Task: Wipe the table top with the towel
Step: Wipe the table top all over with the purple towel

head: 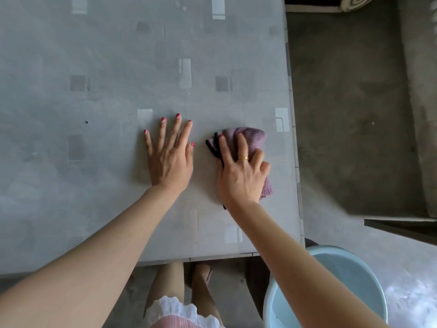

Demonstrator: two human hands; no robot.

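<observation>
Towel (248,140) — purple, bunched, near our bench's (106,67) right edge; our right hand (241,176) presses it, fingers curled over it. Left hand (169,159) flat beside it, fingers spread — holding nothing.

Pale blue basin (361,275) on grey concrete floor (350,114) at lower right; patterned rug (354,1) at top edge.

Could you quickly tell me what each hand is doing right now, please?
Left hand: open, flat on the table top.
Right hand: gripping the towel.
</observation>
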